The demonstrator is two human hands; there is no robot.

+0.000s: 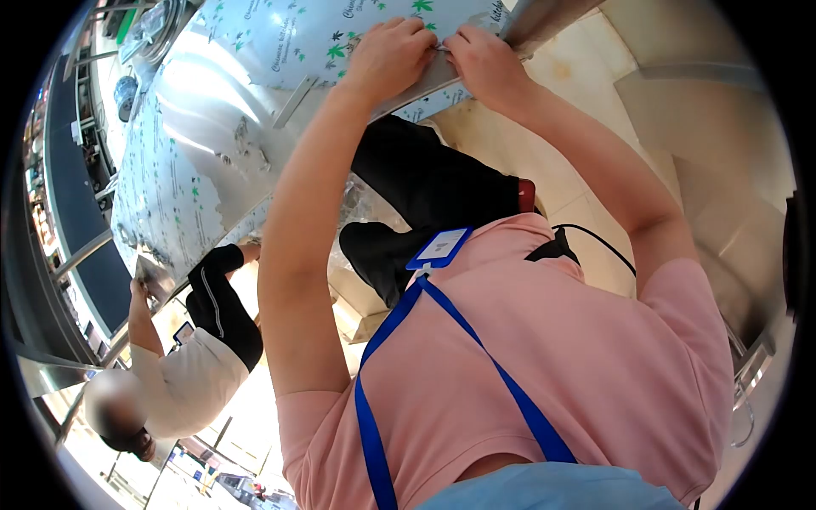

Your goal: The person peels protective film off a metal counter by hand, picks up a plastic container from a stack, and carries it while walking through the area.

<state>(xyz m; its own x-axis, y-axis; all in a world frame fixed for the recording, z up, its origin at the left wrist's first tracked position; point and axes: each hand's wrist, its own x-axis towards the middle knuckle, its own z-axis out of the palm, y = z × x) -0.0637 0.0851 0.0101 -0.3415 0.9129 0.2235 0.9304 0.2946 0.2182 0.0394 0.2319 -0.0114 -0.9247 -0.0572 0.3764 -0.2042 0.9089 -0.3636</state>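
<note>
touching the metal worktop [255, 157] edge where printed film [293, 47] lies, the left hand [391, 55] and right hand [489, 70] have fingers bunched narrow, their hold unclear, pale floor tiles [582, 153] below, a co-worker [200, 365] farther along.

The small thing [441, 48] between the left hand [391, 59] and the right hand [486, 72], at the table's [242, 161] near edge, is partly hidden by fingers and too tiny to tell. The view's top edge cuts off the table, and the badge's [439, 246] print is too small to read. The co-worker's [204, 365] face is blurred.
</note>
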